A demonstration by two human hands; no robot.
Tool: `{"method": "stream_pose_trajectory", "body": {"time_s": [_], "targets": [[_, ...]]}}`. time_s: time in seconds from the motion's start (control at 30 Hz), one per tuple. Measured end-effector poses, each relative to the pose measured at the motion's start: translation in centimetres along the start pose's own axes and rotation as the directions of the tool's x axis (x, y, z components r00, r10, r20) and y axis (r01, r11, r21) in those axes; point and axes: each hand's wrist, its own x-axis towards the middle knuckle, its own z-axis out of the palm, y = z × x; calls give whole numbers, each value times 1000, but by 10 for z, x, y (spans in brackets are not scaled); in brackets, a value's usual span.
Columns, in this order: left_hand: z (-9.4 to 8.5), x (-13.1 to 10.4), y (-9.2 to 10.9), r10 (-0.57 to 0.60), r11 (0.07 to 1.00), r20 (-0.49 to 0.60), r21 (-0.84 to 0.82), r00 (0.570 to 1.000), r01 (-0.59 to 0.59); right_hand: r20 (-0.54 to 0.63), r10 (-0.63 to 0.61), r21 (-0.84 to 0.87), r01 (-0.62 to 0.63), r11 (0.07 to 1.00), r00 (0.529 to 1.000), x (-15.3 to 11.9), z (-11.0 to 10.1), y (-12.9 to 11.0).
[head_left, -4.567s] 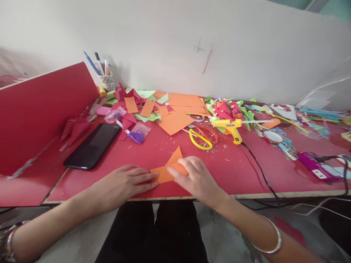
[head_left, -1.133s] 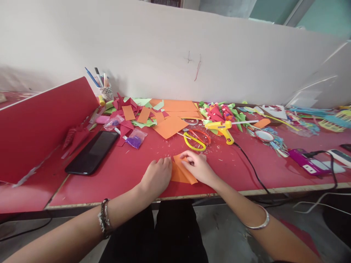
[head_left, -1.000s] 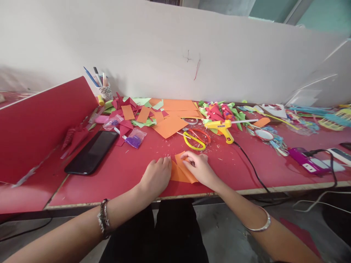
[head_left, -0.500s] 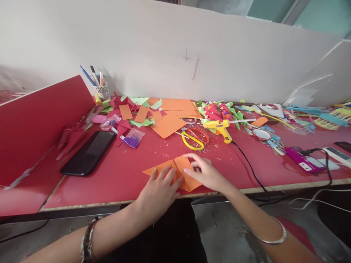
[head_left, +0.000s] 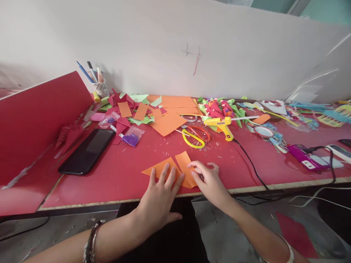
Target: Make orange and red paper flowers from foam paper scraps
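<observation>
A folded piece of orange paper [head_left: 184, 159] lies near the front edge of the red table, with a gap between its pointed left part and its right flap. My left hand [head_left: 157, 197] presses on the left part, fingers spread and thumb out past the table edge. At the paper's right side, my right hand [head_left: 208, 181] has its thumb and index finger bent together on the flap's edge; the other fingers are curled, partly hidden. Beyond the hands lie yellow-handled scissors [head_left: 194, 141] and a square orange sheet [head_left: 168, 124].
A yellow glue gun [head_left: 222, 126] trails a black cord to the right. A black phone [head_left: 87, 151] lies left, near a red board [head_left: 41, 124]. Paper scraps [head_left: 124, 109], a pen cup [head_left: 101, 88] and small crafts line the back; a purple power socket [head_left: 308, 157] sits right.
The right flap has swung inward and narrowed under my right hand, which has shifted slightly right and down. My left thumb has spread away from the paper. The view has moved slightly.
</observation>
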Motion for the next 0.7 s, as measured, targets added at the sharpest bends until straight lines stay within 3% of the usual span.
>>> {"method": "stream_pose_trajectory", "body": {"time_s": [0.2, 0.37, 0.5, 0.7], "targets": [[3, -2, -1, 63, 998, 2, -32, 998, -63, -109, 43, -87, -53, 995, 993, -7, -5, 20], [-2, 0, -5, 81, 993, -7, -86, 997, -81, -150, 72, 20, -70, 997, 986, -8, -12, 30], [-19, 12, -17, 41, 968, -13, -249, 999, -43, -158, 54, 192, -23, 981, 986, 0, -16, 20], [-44, 31, -30, -90, 809, -193, -587, 977, -41, -193, -5, 388, 81, 918, 981, 18, -14, -11]]}}
